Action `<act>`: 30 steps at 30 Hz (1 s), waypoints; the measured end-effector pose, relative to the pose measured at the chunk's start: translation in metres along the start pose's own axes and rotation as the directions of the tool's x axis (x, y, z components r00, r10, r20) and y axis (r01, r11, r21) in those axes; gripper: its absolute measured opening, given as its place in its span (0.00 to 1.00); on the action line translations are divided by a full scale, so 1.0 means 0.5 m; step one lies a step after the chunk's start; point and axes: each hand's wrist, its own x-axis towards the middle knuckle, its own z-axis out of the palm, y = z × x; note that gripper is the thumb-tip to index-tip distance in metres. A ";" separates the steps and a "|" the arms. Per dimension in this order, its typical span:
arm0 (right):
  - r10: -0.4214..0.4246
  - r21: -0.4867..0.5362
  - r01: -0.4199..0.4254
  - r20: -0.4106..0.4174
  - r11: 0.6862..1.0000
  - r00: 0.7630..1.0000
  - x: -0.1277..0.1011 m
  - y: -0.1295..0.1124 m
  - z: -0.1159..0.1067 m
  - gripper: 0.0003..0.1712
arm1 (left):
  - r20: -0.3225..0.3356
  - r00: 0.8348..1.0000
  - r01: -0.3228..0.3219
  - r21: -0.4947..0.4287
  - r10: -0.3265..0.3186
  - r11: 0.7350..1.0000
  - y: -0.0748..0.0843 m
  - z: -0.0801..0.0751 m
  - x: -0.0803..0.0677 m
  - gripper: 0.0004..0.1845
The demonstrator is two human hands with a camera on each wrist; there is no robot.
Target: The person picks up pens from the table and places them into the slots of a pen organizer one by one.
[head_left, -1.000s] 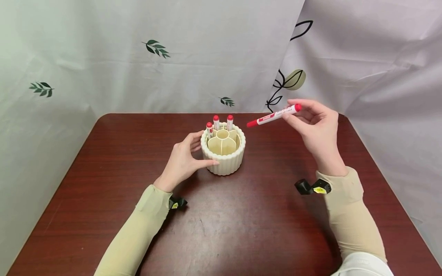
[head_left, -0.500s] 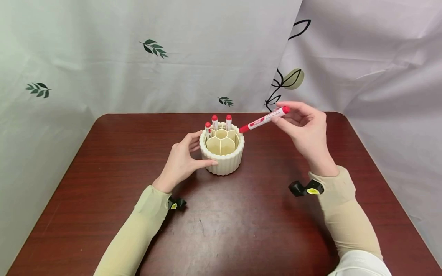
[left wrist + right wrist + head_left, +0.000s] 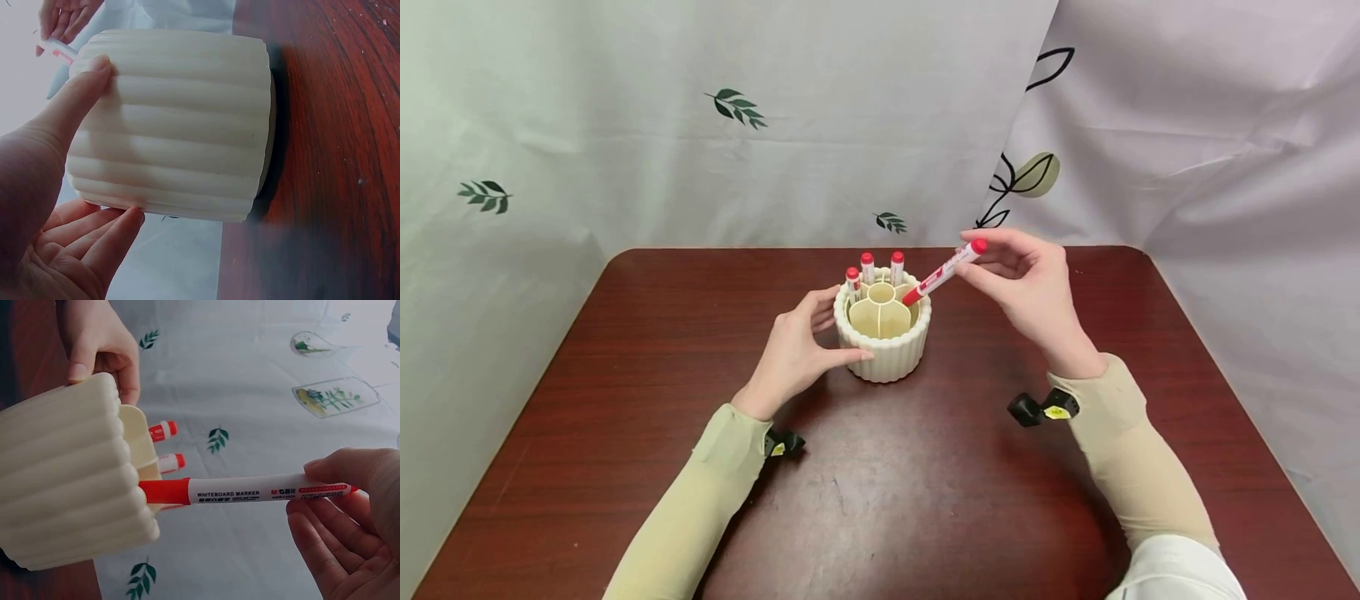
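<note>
Head view showed my right hand (image 3: 1026,287) pinching a red-capped whiteboard marker (image 3: 943,272) near its rear end, thumb and fingers curled round the barrel. The marker's long axis ran from my fingertips down and to the left, tilted rather than upright, with the capped end lowest. That cap stood at the rim of the cream ribbed pen holder (image 3: 883,346), over a compartment on its right side; whether it had entered the compartment or only reached the rim I could not tell from this view.

The right wrist view placed the marker (image 3: 250,489) nearly level across the frame, its red cap meeting the holder's (image 3: 62,487) ribbed edge and my fingers (image 3: 325,531) at the opposite end.

My left hand (image 3: 793,350) held the holder from its left side, thumb along the front wall, fingers curved round the far side. The left wrist view confirmed thumb (image 3: 69,106) and fingers pressed on the ribbed wall (image 3: 181,150).

Three more red-capped markers (image 3: 874,268) stood upright in the rear compartments. The holder stood on the dark red wooden table (image 3: 925,500). The right hand was the nearer to the marker, the left well apart from it.
</note>
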 end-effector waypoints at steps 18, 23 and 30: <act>0.119 -0.122 -0.101 0.146 0.987 0.982 0.008 0.070 0.053 0.18 | -0.004 1.000 -0.004 -0.002 0.004 1.000 -0.002 0.006 0.004 0.51; 0.153 -0.151 -0.129 0.158 0.980 0.976 0.007 0.081 0.057 0.18 | 0.002 1.000 0.013 0.011 -0.014 1.000 -0.001 0.007 0.004 0.51; 0.158 -0.173 -0.131 0.153 0.976 0.975 0.006 0.085 0.056 0.17 | 0.011 1.000 0.020 0.010 -0.020 1.000 0.002 0.006 0.006 0.52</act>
